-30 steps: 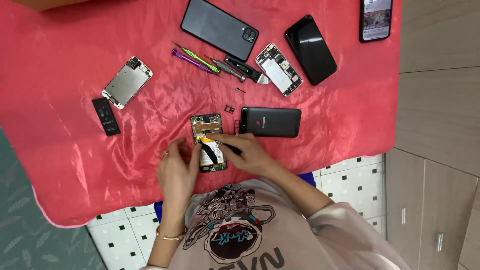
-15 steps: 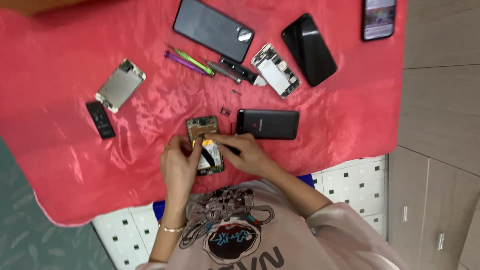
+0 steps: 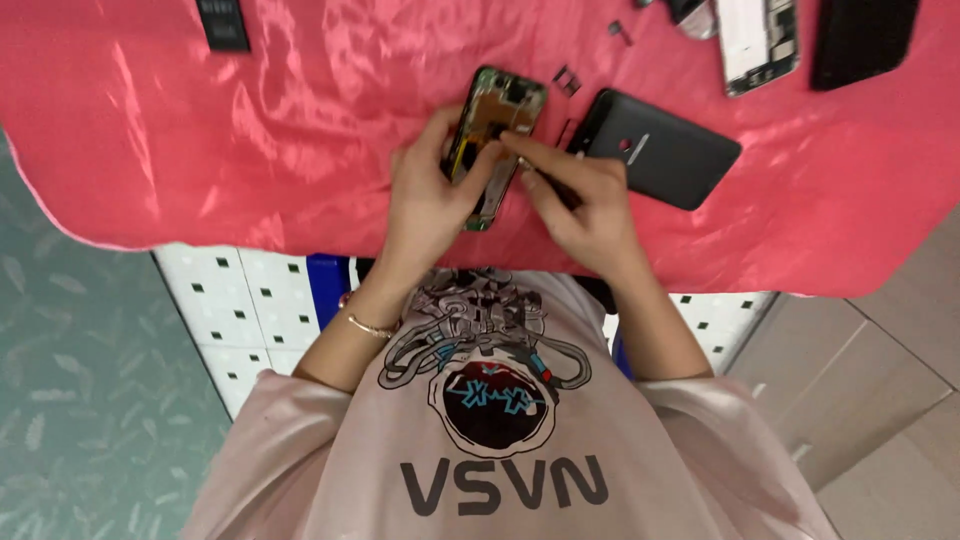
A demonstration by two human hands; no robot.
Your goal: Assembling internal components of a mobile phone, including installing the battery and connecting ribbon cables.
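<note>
Gripping the opened phone (image 3: pixel 497 128) by its lower half, the left hand (image 3: pixel 432 205) steadies it on the red cloth (image 3: pixel 250 150); the right hand (image 3: pixel 585 205) pinches a thin dark tool (image 3: pixel 556 188) over it. Just right of the phone lies a black back cover (image 3: pixel 660 150).

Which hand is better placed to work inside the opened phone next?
Right, probably. The right hand pinches what looks like a thin dark tool, with its fingertips already at the opened phone. The left hand is wrapped around the phone's edge, steadying it.
</note>
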